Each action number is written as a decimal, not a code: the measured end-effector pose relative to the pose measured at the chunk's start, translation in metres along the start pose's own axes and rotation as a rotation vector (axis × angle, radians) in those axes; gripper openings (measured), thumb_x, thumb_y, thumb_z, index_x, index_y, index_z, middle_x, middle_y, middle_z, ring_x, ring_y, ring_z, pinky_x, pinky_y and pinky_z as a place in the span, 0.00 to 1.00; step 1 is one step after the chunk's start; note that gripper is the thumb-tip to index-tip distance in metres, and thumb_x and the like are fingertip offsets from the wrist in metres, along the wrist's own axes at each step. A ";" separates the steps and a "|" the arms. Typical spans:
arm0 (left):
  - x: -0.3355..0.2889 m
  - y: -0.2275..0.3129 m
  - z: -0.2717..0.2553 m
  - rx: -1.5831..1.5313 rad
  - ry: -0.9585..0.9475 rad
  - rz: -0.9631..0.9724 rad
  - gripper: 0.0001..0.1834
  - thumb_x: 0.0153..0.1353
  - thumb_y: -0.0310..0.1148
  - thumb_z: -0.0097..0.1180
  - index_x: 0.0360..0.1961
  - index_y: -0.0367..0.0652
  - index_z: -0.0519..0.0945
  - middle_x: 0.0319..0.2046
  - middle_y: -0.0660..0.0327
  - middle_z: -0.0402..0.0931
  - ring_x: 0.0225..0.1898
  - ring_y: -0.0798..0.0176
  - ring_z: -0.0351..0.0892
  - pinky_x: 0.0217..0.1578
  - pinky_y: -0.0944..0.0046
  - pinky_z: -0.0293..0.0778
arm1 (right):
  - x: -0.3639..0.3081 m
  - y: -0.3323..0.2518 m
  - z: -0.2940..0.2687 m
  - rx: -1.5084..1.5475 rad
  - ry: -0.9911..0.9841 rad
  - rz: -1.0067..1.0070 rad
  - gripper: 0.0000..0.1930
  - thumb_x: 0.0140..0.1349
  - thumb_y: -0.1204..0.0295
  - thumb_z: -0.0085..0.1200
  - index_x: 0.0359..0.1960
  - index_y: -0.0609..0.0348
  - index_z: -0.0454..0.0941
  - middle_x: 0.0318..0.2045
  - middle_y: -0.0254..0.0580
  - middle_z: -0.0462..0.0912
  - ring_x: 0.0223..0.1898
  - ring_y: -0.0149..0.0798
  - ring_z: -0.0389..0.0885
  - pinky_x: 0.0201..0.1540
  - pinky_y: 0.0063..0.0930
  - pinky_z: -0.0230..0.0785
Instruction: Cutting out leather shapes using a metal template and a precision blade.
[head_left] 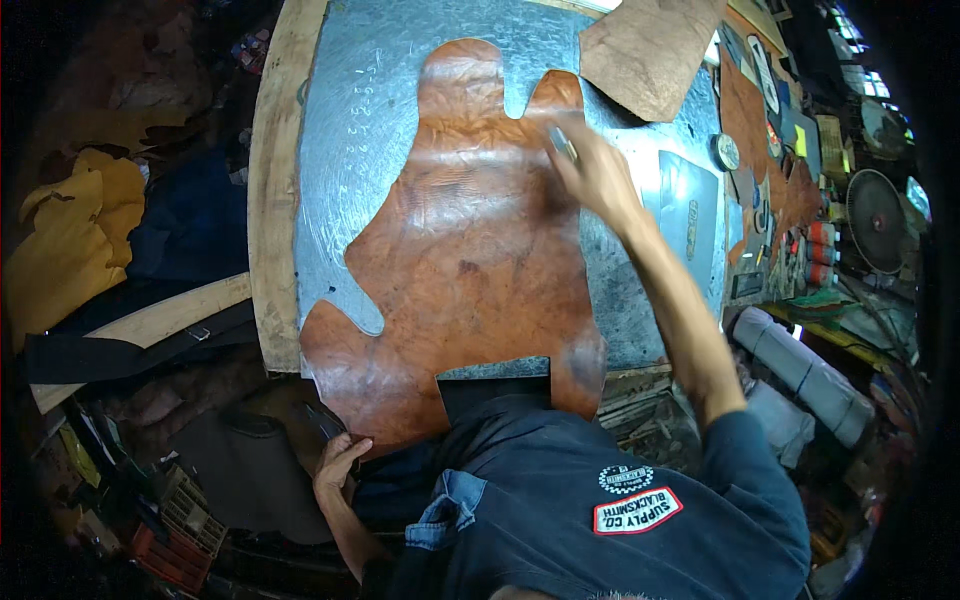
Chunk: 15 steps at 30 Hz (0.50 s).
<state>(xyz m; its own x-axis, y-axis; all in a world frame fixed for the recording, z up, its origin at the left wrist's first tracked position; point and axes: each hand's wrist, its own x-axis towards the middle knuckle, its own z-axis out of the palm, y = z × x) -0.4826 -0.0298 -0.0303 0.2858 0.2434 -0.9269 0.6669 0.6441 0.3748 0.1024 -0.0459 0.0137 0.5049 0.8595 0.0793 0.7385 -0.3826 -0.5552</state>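
Note:
A large brown leather piece [470, 250] with an irregular outline and a square notch lies on the grey tabletop [340, 130], its near edge hanging over my side. My left hand [340, 463] is closed on the leather's lower left corner. Thin dark pointed shapes show just above that hand; I cannot tell what they are. Over the leather's far right part is my right hand [597, 180], slightly smeared by motion. Its fingers are closed on a small silver-tipped tool [562, 143], whose kind I cannot make out.
A second brown leather piece [655, 55] lies at the far right of the table. Nearby are a round tin [725, 152] and a flat grey sheet [690, 215]. A wooden board [273, 200] edges the left side. Yellow leather [75, 235] hangs further left; a fan [877, 220] stands right.

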 end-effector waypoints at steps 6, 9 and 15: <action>-0.039 0.023 0.013 0.035 0.071 0.077 0.10 0.60 0.31 0.61 0.38 0.35 0.81 0.32 0.64 0.80 0.34 0.70 0.75 0.36 0.67 0.69 | 0.181 0.034 0.051 -0.135 -0.118 -0.104 0.21 0.58 0.65 0.53 0.51 0.62 0.76 0.40 0.52 0.82 0.44 0.54 0.80 0.48 0.43 0.71; -0.103 0.098 0.023 0.156 0.213 0.221 0.12 0.60 0.25 0.57 0.45 0.31 0.79 0.37 0.60 0.81 0.39 0.69 0.76 0.43 0.67 0.71 | 0.191 0.026 0.027 -0.104 -0.278 -0.001 0.19 0.58 0.64 0.56 0.48 0.63 0.77 0.32 0.51 0.83 0.37 0.47 0.81 0.43 0.39 0.71; -0.179 0.314 0.037 0.951 0.554 0.971 0.08 0.56 0.25 0.55 0.37 0.36 0.80 0.22 0.53 0.73 0.23 0.61 0.72 0.27 0.63 0.68 | 0.072 -0.003 -0.132 0.365 0.182 0.297 0.13 0.59 0.63 0.60 0.24 0.56 0.75 0.15 0.29 0.71 0.13 0.22 0.64 0.15 0.21 0.55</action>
<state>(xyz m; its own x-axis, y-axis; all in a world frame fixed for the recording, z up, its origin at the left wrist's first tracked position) -0.2987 0.1021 0.2539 0.7285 0.6752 -0.1157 0.6263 -0.5880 0.5119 0.1954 -0.0273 0.1309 0.7635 0.6458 -0.0007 0.3630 -0.4300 -0.8267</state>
